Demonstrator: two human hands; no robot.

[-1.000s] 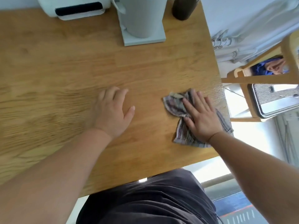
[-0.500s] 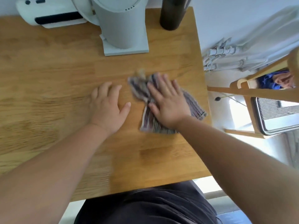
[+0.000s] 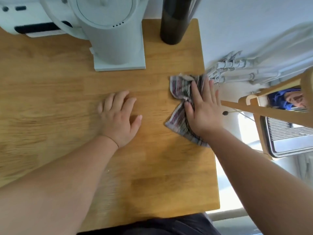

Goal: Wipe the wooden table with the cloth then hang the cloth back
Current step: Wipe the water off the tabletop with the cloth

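A crumpled striped cloth (image 3: pixel 179 89) lies on the wooden table (image 3: pixel 67 92) close to its right edge. My right hand (image 3: pixel 202 109) presses flat on the cloth with straight fingers, and the fingertips reach past the table edge. My left hand (image 3: pixel 118 119) rests palm down on the bare wood to the left of the cloth, about a hand's width from it, holding nothing.
A pale grey appliance (image 3: pixel 115 39) on a square base stands at the back of the table. A white device (image 3: pixel 28 22) sits back left, a dark cylinder (image 3: pixel 172 21) back right. Right of the table are white pipes (image 3: pixel 237 68) and a wooden chair frame (image 3: pixel 264 112).
My right hand has slid the cloth from the table's middle back to the right edge and farther from me. The left hand has stayed planted on the wood.
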